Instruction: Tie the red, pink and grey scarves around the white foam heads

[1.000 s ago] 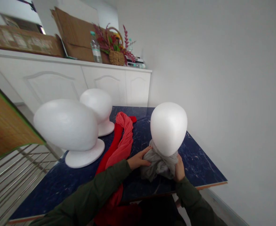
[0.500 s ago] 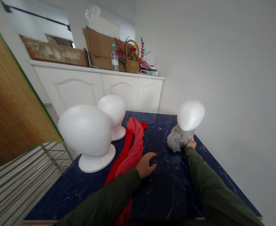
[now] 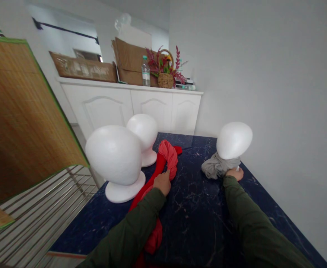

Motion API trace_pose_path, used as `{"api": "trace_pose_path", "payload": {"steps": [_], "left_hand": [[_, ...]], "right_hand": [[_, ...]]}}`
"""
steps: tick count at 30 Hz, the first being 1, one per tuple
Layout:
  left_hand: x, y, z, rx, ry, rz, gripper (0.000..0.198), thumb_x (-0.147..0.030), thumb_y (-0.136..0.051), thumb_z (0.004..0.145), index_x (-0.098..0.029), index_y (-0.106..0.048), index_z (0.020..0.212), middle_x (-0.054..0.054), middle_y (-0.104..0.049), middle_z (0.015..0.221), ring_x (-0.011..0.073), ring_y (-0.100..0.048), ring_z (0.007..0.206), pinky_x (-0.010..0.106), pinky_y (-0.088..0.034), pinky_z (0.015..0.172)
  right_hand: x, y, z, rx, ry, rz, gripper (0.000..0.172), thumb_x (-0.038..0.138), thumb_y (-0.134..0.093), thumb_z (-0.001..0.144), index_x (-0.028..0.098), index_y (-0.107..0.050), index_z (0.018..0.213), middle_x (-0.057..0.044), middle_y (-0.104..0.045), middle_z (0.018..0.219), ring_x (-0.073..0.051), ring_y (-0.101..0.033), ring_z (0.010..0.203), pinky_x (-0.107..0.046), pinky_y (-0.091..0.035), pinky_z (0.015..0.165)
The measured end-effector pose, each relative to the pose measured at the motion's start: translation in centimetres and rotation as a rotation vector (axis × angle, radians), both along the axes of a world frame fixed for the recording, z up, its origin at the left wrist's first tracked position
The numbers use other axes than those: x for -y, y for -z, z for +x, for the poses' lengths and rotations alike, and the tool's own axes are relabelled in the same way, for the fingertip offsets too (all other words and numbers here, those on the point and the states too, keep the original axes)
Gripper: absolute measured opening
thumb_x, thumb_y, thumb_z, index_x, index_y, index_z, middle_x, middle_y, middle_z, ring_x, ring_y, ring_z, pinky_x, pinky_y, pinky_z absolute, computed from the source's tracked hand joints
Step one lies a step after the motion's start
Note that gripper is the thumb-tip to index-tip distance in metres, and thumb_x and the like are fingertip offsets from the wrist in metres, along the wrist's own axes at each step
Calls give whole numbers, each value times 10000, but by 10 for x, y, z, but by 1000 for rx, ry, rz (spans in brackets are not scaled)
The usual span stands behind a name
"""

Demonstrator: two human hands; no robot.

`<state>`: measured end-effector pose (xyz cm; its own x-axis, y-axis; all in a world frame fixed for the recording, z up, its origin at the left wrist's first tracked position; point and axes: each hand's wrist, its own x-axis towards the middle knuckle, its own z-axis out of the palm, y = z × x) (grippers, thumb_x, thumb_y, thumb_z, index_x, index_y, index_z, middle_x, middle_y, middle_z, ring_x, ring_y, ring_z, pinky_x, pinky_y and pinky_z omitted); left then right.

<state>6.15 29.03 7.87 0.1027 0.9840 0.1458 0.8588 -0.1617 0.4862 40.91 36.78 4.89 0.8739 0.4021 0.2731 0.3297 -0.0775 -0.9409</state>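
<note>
My left hand (image 3: 162, 182) lies over a coral scarf (image 3: 169, 153), its fingers closed on the cloth. The scarf stretches along the table, with a bright red cloth (image 3: 158, 165) beside and partly under it. At the right, a white foam mannequin head (image 3: 234, 140) has a grey scarf (image 3: 216, 166) bunched around its neck. My right hand (image 3: 235, 174) is closed at the base of this head, beside the grey cloth; a small white bit shows at its fingers, which are partly hidden. Two more foam heads, a near one (image 3: 116, 154) and a far one (image 3: 145, 130), stand left of the coral scarf.
The dark blue marbled table (image 3: 197, 208) runs up to the grey wall (image 3: 281, 93) at right. A metal rack (image 3: 65, 203) and a bamboo mat (image 3: 26, 123) are on the left. Behind stands a white cabinet (image 3: 107, 108) bearing boxes, a water bottle (image 3: 146, 72) and a flower basket (image 3: 165, 79).
My left hand has moved forward from beside the coral scarf onto it, and its spread fingers have closed. My right hand stays at the foam head's base. The view has turned slightly left.
</note>
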Motion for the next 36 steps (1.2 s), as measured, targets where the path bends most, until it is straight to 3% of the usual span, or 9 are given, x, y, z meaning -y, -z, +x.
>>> {"api": "trace_pose_path", "payload": {"steps": [7,9,11,16,20,23,26,30,36], "left_hand": [[0,-7,-1,179,10,234,521,-161,-345,794,-101,-320,1310,159,-537,1108,256,-493,1017,367,-335,915],[1,-8,0,183,15,258,511,-177,-342,804,-115,-324,1311,148,-529,1121,254,-485,1019,370,-331,921],[3,-11,2,204,45,285,493,-183,-340,808,-132,-350,1298,133,-516,1148,250,-470,1033,369,-319,937],[14,-17,9,205,229,394,457,-161,-333,797,-145,-434,1243,109,-499,1171,218,-412,1102,356,-272,994],[25,-19,14,176,477,374,433,-135,-412,711,-177,-554,1118,94,-541,1088,222,-439,1070,372,-288,984],[32,-18,17,147,690,260,462,-128,-474,633,-183,-567,1082,82,-578,1027,220,-500,985,353,-340,938],[31,-15,17,116,683,195,441,-227,-521,671,-180,-526,1110,84,-571,1052,223,-517,957,334,-369,897],[16,-6,11,52,351,118,352,-402,-362,822,-161,-554,992,93,-578,928,210,-528,891,325,-386,828],[-8,8,-7,-77,1,52,479,-464,-330,829,-103,-539,1066,190,-511,1103,292,-471,1039,414,-318,896]], "right_hand": [[38,0,-10,-13,301,60,214,242,-347,758,152,-494,884,-182,-520,991,-292,-448,1055,-432,-332,927],[57,1,-29,19,271,89,202,321,-363,767,173,-484,832,-161,-526,943,-276,-473,994,-420,-364,888],[74,0,-61,-3,2,121,264,424,-361,770,185,-474,768,-106,-543,822,-236,-524,843,-384,-434,773],[93,-16,-156,-658,-1143,-92,592,650,-184,774,175,-533,832,-88,-581,760,-204,-580,751,-340,-468,634],[79,-32,-194,-933,-1561,-74,732,730,-123,736,160,-541,927,-105,-604,867,-203,-572,856,-352,-454,735],[62,-32,-198,-980,-1534,-2,590,658,-244,771,164,-545,885,-73,-594,802,-170,-571,754,-309,-463,697],[52,-27,-186,-967,-1430,21,257,426,-429,777,193,-489,686,25,-458,535,-109,-431,453,-230,-415,481],[63,-26,-153,-921,-1455,24,283,385,-441,740,216,-330,542,88,-195,422,-77,-163,345,-187,-248,355],[119,-32,-89,-589,-1241,-44,427,580,-198,769,233,-352,574,82,-147,466,-96,-75,407,-223,-195,399]]}}
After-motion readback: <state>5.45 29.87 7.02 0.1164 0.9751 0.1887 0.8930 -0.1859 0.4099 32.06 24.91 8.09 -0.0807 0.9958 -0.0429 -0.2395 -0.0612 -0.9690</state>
